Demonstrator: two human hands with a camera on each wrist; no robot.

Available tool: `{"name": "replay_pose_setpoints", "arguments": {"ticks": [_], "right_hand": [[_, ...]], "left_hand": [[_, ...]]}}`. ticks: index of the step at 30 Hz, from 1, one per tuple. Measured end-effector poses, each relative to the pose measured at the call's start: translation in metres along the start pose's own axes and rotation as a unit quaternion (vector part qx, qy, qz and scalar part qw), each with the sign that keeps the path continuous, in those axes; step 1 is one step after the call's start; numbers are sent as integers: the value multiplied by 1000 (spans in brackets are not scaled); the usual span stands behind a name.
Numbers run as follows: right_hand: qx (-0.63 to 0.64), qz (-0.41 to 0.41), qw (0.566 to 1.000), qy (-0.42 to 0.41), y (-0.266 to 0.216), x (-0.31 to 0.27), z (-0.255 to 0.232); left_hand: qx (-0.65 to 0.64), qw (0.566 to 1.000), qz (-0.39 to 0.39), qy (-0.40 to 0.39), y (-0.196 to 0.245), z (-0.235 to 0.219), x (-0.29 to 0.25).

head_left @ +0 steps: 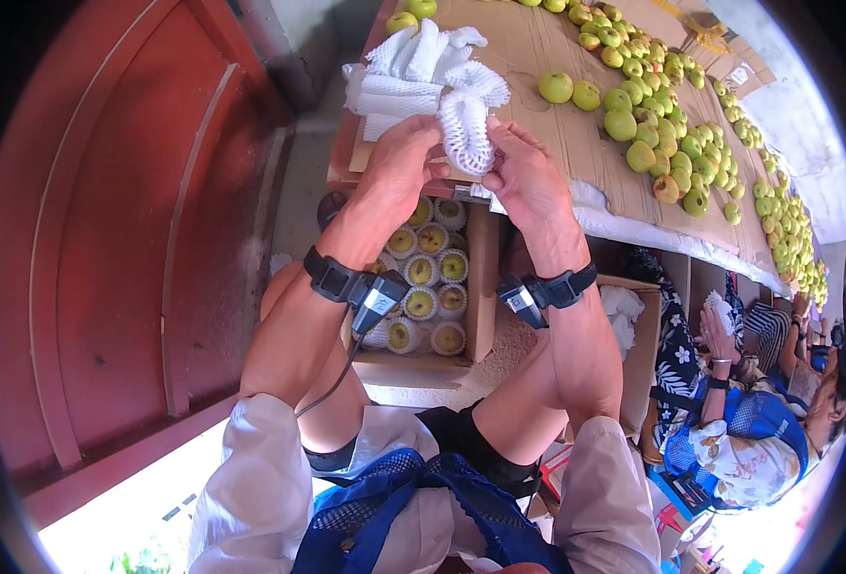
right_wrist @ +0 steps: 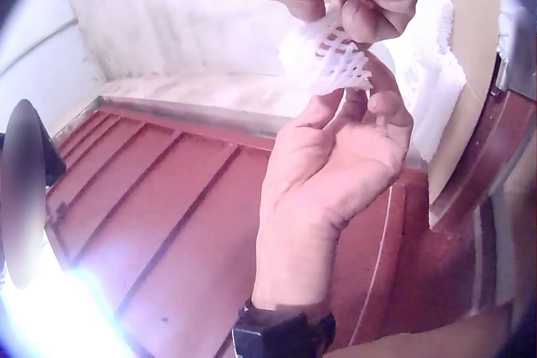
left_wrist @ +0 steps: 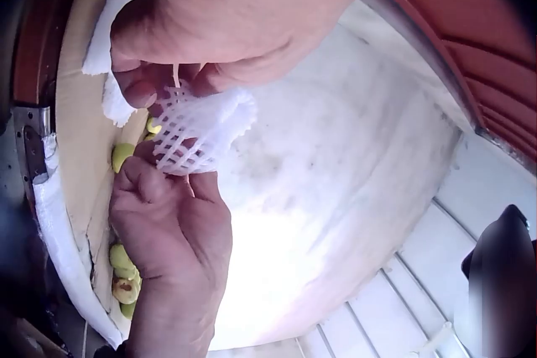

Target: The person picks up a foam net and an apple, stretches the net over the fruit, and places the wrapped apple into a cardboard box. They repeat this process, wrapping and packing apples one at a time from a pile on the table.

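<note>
Both hands hold one white foam net sleeve (head_left: 466, 139) between them, above the near edge of the cardboard-covered table. My left hand (head_left: 396, 170) pinches its left side and my right hand (head_left: 530, 180) its right side. Up close in the left wrist view, the mesh (left_wrist: 195, 133) is spread between the fingers of the left hand (left_wrist: 243, 18) and right hand (left_wrist: 174, 228). In the right wrist view no fruit shows inside the sleeve (right_wrist: 325, 56). A pile of flat white sleeves (head_left: 399, 91) lies just beyond the hands.
Green apples (head_left: 620, 125) cover the table's right side. Below the hands stands a cardboard box (head_left: 481, 287) of net-wrapped apples (head_left: 421, 271). Another box (head_left: 645, 335) with white material is at the right. A red panelled door (head_left: 126, 230) is left; another person (head_left: 744, 445) sits right.
</note>
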State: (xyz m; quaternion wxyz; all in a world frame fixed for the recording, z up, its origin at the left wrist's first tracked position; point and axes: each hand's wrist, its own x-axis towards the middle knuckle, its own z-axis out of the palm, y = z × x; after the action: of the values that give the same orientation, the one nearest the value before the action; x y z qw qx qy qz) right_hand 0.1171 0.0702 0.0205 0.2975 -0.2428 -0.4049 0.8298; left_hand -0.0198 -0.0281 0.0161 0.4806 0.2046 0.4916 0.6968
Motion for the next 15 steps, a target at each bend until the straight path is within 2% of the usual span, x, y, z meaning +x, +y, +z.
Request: {"name": "replay_pose_setpoints", "arguments": {"ticks": [7,15], "right_hand": [[-45,-31,998,20,-3,-3,0],[-17,-27,999,1,0,2,-6]], "left_hand": [[-10,999,-3,-41,-2,-5,5],[6,999,-17,-45,-4,-9,9]]}}
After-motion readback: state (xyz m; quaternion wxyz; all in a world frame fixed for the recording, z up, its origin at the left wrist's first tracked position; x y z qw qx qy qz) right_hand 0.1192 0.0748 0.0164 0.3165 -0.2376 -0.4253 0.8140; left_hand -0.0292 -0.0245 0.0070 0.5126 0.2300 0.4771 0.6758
